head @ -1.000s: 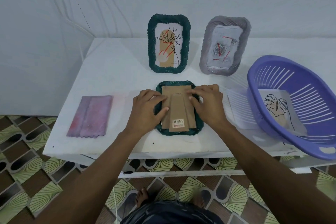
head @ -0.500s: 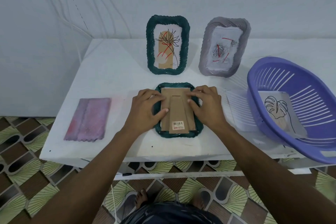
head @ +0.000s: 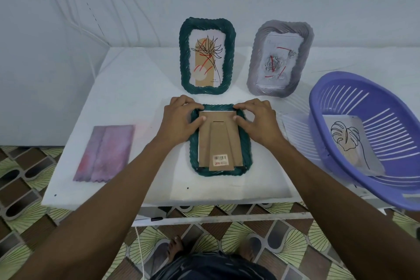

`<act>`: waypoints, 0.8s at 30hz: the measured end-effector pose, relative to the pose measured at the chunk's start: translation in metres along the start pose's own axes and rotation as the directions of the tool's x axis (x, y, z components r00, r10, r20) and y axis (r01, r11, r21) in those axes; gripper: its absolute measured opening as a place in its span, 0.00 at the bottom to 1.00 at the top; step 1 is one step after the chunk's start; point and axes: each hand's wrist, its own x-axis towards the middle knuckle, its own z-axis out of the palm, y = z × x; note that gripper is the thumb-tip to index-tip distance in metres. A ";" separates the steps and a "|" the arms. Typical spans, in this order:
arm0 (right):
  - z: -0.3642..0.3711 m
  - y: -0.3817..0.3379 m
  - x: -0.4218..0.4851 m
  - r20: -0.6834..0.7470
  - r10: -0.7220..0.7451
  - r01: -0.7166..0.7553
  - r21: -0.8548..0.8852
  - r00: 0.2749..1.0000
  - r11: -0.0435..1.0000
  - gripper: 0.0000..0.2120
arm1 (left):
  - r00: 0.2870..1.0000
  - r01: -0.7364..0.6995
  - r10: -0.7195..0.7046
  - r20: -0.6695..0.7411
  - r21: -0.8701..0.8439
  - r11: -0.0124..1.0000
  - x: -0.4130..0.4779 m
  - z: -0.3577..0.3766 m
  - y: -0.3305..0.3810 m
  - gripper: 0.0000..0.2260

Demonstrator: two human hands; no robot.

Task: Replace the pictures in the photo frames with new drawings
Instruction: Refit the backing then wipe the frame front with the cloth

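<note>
Basket [head: 316, 120] holds leaf drawing [head: 345, 141]; left hand [head: 181, 120] and right hand [head: 259, 123] grip green frame [head: 247, 145]

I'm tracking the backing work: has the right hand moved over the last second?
Yes. The right hand has slid away from the barcode sticker toward the far corner of the face-down green frame.

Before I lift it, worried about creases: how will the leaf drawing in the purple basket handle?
The leaf drawing looks like thin paper, so probably floppy and very light. It leans against the purple basket's slatted wall, so a nudge would likely slide it.
</note>
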 end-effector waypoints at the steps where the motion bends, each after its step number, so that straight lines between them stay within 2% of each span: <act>1: 0.000 0.001 0.001 0.008 0.006 -0.006 0.010 1.000 1.000 0.13 | 1.000 -0.004 0.004 -0.003 -0.003 1.000 0.000 0.001 -0.001 0.15; 8: 0.000 0.004 0.003 0.015 -0.009 0.008 0.047 1.000 0.999 0.11 | 0.999 -0.032 0.031 -0.036 -0.035 0.999 -0.001 0.004 -0.004 0.13; 18: 0.000 0.004 0.003 0.024 -0.015 0.014 0.048 1.000 0.999 0.09 | 0.999 -0.021 0.021 -0.034 -0.011 1.000 -0.004 0.003 -0.002 0.15; 21: -0.005 0.003 -0.001 0.016 -0.030 0.029 0.088 0.999 0.996 0.13 | 0.999 0.013 -0.015 -0.035 -0.061 0.998 -0.008 0.000 0.004 0.18; 24: -0.012 -0.001 -0.018 -0.004 -0.033 0.033 0.136 0.999 0.990 0.15 | 0.999 0.043 -0.040 0.023 -0.146 0.988 -0.020 -0.006 0.007 0.18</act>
